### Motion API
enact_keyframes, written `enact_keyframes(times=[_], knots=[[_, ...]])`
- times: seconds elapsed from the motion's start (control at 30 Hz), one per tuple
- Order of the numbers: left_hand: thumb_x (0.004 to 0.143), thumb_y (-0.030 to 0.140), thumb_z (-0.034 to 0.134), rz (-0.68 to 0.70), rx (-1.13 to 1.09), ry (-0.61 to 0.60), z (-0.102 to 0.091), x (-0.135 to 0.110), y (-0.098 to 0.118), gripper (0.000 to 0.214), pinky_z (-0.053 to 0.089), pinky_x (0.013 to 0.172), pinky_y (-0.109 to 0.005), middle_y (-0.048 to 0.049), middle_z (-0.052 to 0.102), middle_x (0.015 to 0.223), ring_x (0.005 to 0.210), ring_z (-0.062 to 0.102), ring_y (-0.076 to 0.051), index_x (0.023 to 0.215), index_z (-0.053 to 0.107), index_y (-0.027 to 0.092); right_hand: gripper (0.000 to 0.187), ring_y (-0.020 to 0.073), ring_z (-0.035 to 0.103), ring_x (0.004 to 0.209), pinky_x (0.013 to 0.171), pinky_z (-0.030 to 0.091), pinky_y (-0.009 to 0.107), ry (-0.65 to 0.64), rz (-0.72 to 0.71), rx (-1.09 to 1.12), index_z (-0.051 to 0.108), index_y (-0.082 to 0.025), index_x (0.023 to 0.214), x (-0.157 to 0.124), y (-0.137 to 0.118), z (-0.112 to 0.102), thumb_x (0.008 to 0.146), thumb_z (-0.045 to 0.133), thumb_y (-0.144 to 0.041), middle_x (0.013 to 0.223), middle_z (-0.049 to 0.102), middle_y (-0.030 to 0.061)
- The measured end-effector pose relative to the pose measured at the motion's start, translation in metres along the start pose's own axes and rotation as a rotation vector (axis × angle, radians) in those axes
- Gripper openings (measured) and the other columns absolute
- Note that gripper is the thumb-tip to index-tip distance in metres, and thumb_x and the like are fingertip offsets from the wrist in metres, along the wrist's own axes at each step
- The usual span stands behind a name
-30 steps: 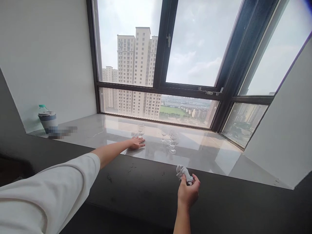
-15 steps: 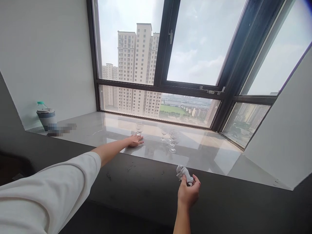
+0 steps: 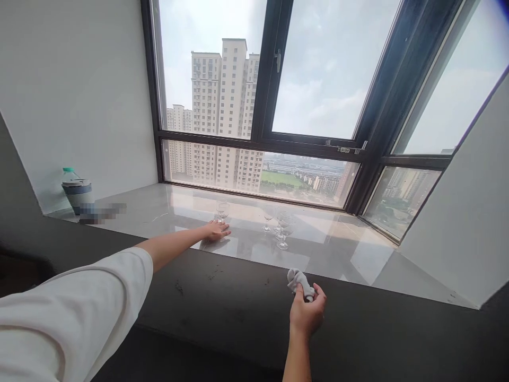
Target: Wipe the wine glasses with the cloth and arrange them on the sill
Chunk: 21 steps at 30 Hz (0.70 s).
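On the glossy window sill (image 3: 246, 245), my left hand (image 3: 216, 231) lies palm down with its fingers stretched out. It is right at the foot of a clear stemmed glass (image 3: 223, 210), and the hand partly hides the base. Whether fingers touch the stem, I cannot tell. My right hand (image 3: 308, 313) is raised in front of the sill's edge, pinching a crumpled light grey cloth (image 3: 299, 282) between thumb and fingers. To the right stand several more stemmed glasses, the nearest glass (image 3: 283, 233) overlapping others behind it.
At the sill's left end stand a cup with a dark band (image 3: 77, 193) and a bottle with a green cap (image 3: 69, 173); a blurred patch lies beside them. The dark-framed window (image 3: 258, 139) rises behind the sill. A grey wall (image 3: 238, 302) drops below the front edge.
My left hand and the stemmed glass beside it have shifted slightly left together. My right hand with the cloth has stayed nearly in place. The other glasses have not moved.
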<state>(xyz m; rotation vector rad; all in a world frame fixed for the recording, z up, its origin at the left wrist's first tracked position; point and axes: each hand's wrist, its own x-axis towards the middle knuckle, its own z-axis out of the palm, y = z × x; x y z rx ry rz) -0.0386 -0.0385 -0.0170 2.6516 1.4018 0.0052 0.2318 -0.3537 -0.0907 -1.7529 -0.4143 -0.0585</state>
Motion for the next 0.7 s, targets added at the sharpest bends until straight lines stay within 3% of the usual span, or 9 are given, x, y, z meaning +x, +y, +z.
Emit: enact_keyframes(times=[0.23, 0.4, 0.7], knots=[[0.089, 0.068, 0.038, -0.134, -0.068, 0.043, 0.000, 0.007, -0.040, 0.063, 0.012, 0.115, -0.054, -0.0055, 0.029, 0.157, 0.146, 0.020, -0.033, 0.142, 0.042, 0.035, 0.059, 0.0277, 0.062, 0.086, 0.066, 0.040, 0.032, -0.025, -0.002, -0.031, 0.054, -0.022, 0.122, 0.000, 0.000, -0.005, 0.076, 0.057, -0.059, 0.098, 0.066, 0.0094], [0.089, 0.067, 0.035, -0.198, -0.064, 0.051, 0.000, 0.020, -0.070, 0.067, 0.012, 0.116, -0.053, -0.0055, 0.023, 0.159, 0.147, 0.014, -0.033, 0.146, 0.036, 0.033, 0.058, 0.0268, 0.062, 0.086, 0.066, 0.040, 0.032, -0.040, -0.013, -0.022, 0.054, -0.021, 0.122, -0.002, -0.003, -0.008, 0.078, 0.057, -0.058, 0.099, 0.066, 0.0095], [0.090, 0.066, 0.028, -0.210, -0.025, 0.070, 0.000, 0.037, -0.094, 0.070, 0.014, 0.116, -0.050, -0.0071, 0.019, 0.160, 0.147, 0.011, -0.033, 0.150, 0.030, 0.029, 0.057, 0.0264, 0.061, 0.085, 0.064, 0.040, 0.031, -0.016, 0.000, -0.042, 0.056, -0.022, 0.122, -0.006, -0.002, -0.008, 0.076, 0.060, -0.057, 0.101, 0.066, 0.0089]])
